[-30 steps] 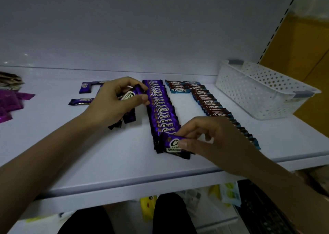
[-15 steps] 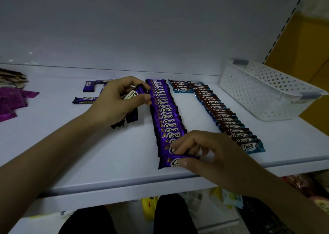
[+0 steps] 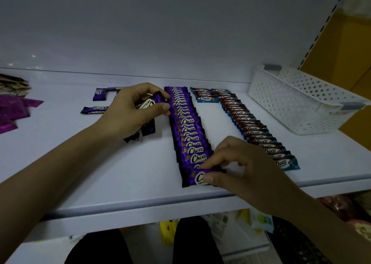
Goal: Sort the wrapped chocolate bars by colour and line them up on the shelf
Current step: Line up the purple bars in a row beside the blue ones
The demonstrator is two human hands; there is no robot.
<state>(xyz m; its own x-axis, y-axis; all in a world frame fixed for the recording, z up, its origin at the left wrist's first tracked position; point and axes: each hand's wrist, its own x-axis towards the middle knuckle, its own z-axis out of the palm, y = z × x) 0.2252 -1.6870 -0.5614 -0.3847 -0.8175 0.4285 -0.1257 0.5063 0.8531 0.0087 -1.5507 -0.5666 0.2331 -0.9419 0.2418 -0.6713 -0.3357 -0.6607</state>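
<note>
Head view: left hand [image 3: 128, 111] grips perhaps several purple bars [image 3: 149, 103].

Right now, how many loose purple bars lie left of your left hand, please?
3: one purple bar at the back, a second beside it running behind the left hand, a third nearer. Others may be hidden.

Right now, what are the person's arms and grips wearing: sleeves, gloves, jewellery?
Nothing that shows. The left grip and right grip are bare hands, with no gloves, rings or watch in view. The left forearm and right forearm are uncovered too, no sleeve visible.
</note>
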